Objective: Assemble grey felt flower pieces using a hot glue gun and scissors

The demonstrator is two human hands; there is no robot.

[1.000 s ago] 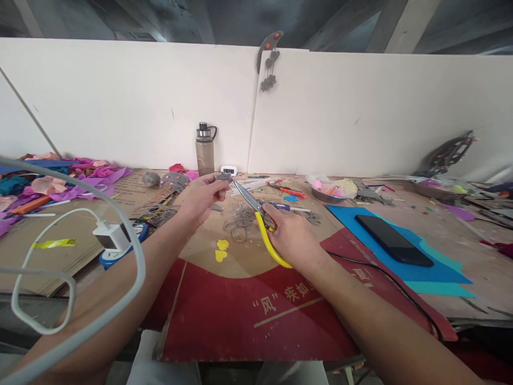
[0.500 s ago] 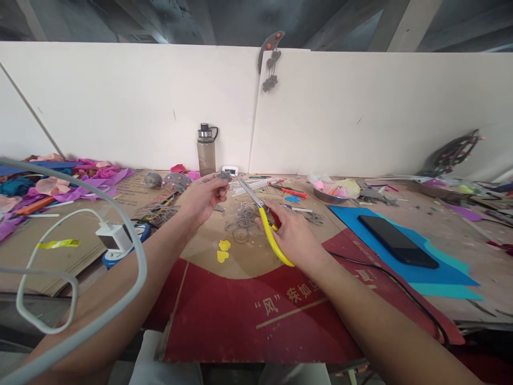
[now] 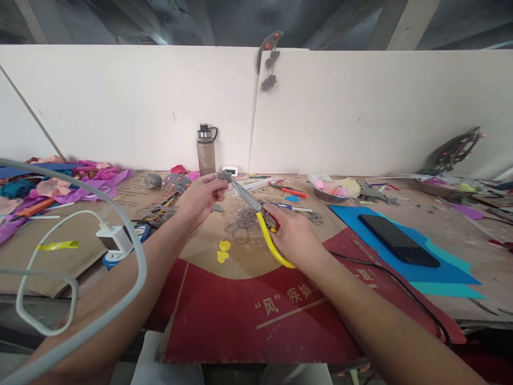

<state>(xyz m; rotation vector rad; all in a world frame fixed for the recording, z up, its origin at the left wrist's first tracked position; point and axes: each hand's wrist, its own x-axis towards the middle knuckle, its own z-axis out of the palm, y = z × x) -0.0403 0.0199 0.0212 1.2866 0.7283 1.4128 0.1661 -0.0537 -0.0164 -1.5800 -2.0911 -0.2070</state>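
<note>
Around the scissors (image 3: pixel 263 227), grey yarn (image 3: pixel 240 220), yellow cutouts (image 3: pixel 223 256) and a bottle (image 3: pixel 206 156)

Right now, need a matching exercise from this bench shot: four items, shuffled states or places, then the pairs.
Column 1
1. Scissors
2. Small gray piece
3. Black phone
4. Two yellow pieces

Column 2
A. Lying on a blue sheet
B. Pinched in the left hand's fingertips
C. Lying on the brown part of the cardboard
D. Held in the right hand

Pairs: 1-D, 2-B, 3-A, 4-C
</note>
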